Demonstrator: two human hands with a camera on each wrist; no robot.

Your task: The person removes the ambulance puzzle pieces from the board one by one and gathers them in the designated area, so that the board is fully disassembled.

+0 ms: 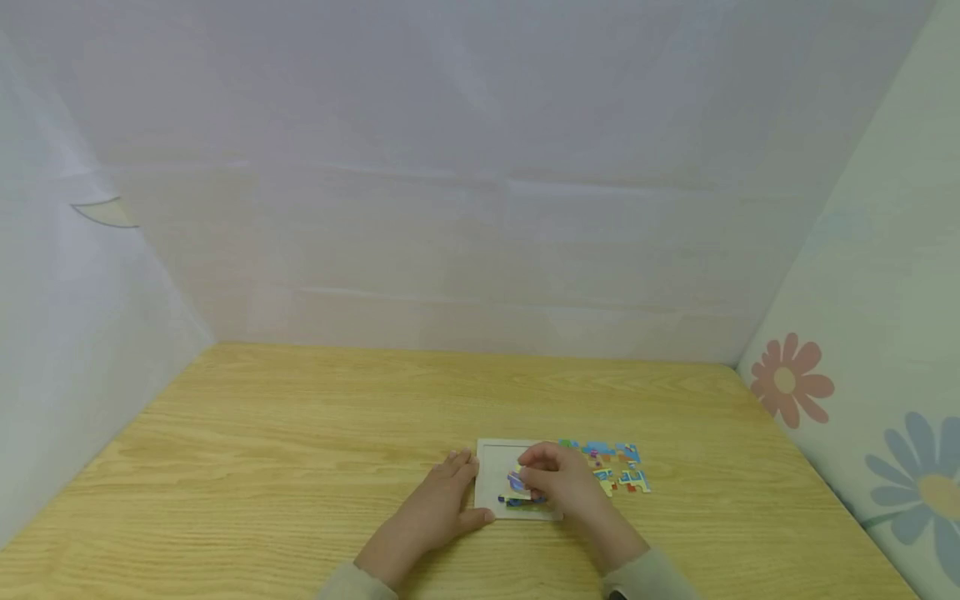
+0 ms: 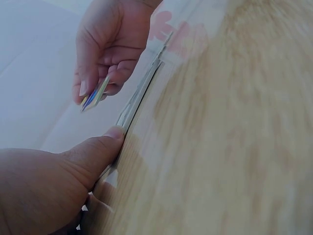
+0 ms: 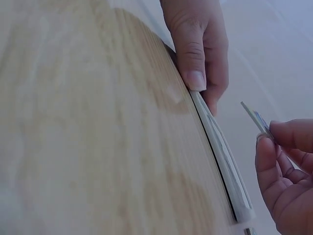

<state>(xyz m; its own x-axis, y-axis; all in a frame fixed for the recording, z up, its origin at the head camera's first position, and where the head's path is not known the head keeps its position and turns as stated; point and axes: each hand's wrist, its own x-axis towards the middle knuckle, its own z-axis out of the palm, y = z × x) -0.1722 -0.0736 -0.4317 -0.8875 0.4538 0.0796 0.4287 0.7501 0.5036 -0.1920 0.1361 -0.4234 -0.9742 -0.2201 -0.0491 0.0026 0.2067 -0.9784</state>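
Observation:
A flat, pale puzzle board with a raised rim (image 1: 491,467) lies on the table. My left hand (image 1: 438,504) rests at its left side, fingers along the left edge and thumb at the near corner. In the left wrist view that thumb (image 2: 98,152) touches the board's edge. Over the board, my right hand (image 1: 572,483) pinches a colourful jigsaw piece (image 1: 516,481) between thumb and fingers. The piece (image 3: 257,119) is tilted and held above the board in the right wrist view. Below it, some puzzle pieces (image 1: 513,502) lie in the board's near part, partly hidden by the right hand.
Several loose jigsaw pieces (image 1: 633,479) in blue, yellow and red lie on the wooden table (image 1: 300,433) just right of the board. Pale fabric walls (image 1: 465,250) enclose the table at the back and sides; flowers (image 1: 787,381) are printed on the right one.

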